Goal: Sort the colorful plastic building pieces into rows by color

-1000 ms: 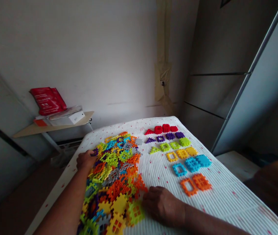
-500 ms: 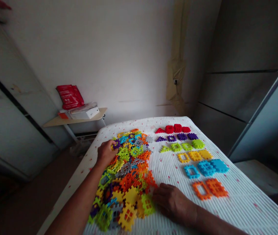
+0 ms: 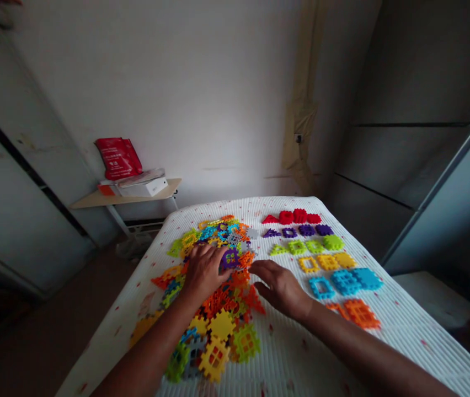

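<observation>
My left hand (image 3: 206, 271) is over the middle of a mixed heap of plastic pieces (image 3: 222, 325), its thumb and fingers closed on a purple window piece (image 3: 230, 258). To the right of that piece, my right hand (image 3: 278, 286) hovers at the heap's edge, fingers apart and nothing seen in them. Rows of sorted pieces lie on the right: red (image 3: 300, 216), purple (image 3: 306, 231), green (image 3: 297, 246), yellow (image 3: 326, 262), blue (image 3: 346, 282) and orange (image 3: 361, 314). My right forearm partly covers the orange row.
A white ribbed cover (image 3: 284, 353) lies over the table. Beyond its far left corner, a small side table (image 3: 90, 200) holds a red bag (image 3: 118, 159) and a white box (image 3: 149, 187). Grey cabinets (image 3: 404, 160) stand at the right.
My left hand has moved right and nearer with the purple window piece. My right hand has lifted from beside the green piece and moved farther up the heap's right edge.
</observation>
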{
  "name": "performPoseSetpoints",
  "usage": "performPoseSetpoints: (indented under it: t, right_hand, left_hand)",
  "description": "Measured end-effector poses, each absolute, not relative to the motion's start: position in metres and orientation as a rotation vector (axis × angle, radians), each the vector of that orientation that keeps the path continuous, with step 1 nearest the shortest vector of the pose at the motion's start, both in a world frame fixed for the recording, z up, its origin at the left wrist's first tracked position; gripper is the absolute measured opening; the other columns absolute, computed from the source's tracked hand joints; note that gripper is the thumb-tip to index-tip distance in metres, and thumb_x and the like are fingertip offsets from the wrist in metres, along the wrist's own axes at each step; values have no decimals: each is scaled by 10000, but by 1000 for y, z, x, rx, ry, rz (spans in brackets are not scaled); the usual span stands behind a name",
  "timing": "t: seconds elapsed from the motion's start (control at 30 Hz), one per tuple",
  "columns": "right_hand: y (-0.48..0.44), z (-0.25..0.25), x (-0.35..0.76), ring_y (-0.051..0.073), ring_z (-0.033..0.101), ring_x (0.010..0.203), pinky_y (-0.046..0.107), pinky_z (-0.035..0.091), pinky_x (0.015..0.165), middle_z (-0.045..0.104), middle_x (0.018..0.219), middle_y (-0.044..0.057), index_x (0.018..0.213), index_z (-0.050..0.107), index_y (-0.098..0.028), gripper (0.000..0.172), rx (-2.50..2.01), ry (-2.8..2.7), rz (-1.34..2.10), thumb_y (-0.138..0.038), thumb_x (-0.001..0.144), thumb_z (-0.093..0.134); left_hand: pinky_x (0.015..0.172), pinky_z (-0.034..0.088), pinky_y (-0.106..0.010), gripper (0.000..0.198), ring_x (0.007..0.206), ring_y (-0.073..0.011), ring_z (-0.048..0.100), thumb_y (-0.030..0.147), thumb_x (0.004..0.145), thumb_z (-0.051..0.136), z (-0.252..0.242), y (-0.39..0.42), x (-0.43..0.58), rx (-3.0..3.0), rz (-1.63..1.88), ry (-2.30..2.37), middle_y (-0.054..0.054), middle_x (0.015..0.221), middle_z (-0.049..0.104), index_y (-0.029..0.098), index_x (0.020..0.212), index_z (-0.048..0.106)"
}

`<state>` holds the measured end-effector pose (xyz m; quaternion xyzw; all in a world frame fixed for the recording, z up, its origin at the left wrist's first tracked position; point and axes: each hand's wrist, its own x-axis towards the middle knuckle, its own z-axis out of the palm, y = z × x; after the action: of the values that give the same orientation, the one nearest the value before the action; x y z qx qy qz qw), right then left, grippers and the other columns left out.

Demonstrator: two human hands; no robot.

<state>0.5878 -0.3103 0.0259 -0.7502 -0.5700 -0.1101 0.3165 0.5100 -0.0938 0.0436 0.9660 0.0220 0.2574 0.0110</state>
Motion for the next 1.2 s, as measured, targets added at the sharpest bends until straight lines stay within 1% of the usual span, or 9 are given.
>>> performPoseSetpoints:
  t: [0.13,0.3,0.5,0.6,0.73,0.83,0.93,1.03,1.2]
  right_hand:
    - [-291,33,597,235,524,1112,387,468,921,539,1273,133,1210,517,-175,423,-2043,-1522,-338,-123,793,558]
    - [-285,28,605,237,538,1074,386,463,915,574,1208,143,1168,543,-159,372,-2115,-1533,-318,-150,798,587]
    - [-293,24,609,237,520,1121,367,442,943,550,1258,139,1231,501,-150,500,-2021,-1594,-293,-114,743,606]
    - [-296,25,609,227,528,1107,357,449,929,556,1247,139,1225,499,-157,481,-2019,-1587,-270,-101,755,584]
    - [-305,32,618,218,539,1068,355,455,909,590,1177,129,1191,514,-153,421,-2054,-1658,-267,-97,778,569]
    - [-322,41,648,211,549,1051,346,450,904,614,1129,113,1160,541,-153,392,-2120,-1682,-291,-82,776,576]
    - [-350,53,700,224,551,1065,347,440,907,620,1128,112,1176,555,-153,429,-2279,-1511,-338,-105,754,621]
    - [-379,64,757,234,583,1023,325,452,876,642,1110,102,1180,577,-147,495,-2501,-1239,-288,-93,695,661]
    - [-404,62,816,197,624,948,258,467,820,674,1086,69,1223,553,-142,573,-2662,-1023,-82,-63,666,662]
  left_hand:
    - [865,366,-447,395,941,-270,551,376,732,630,38,-111,508,2998,846,-44,-77,960,670,240,1096,564]
    - [854,377,-437,377,916,-269,566,348,712,641,28,-120,510,2969,870,-89,-81,919,674,234,1065,573]
    - [815,389,-422,393,902,-265,570,340,705,644,23,-126,515,2978,935,-151,-90,918,675,211,1070,576]
    - [811,390,-424,391,887,-266,571,352,696,650,24,-131,518,2979,901,-165,-91,917,677,226,1062,587]
    - [803,393,-423,567,881,-266,572,383,699,660,22,-137,521,2968,873,-172,-88,937,678,254,1228,501]
    - [809,394,-411,733,908,-260,572,385,718,654,21,-136,520,2936,902,-183,-86,996,670,260,1369,342]
    - [841,389,-409,770,971,-259,566,362,735,642,19,-130,516,2914,932,-208,-82,1073,654,271,1407,276]
    - [869,389,-406,752,1027,-258,556,370,739,637,16,-119,512,2918,958,-207,-72,1132,639,291,1402,289]
    - [865,406,-396,646,1020,-250,570,381,758,606,10,-108,509,2921,1024,-205,-60,1108,654,314,1353,362]
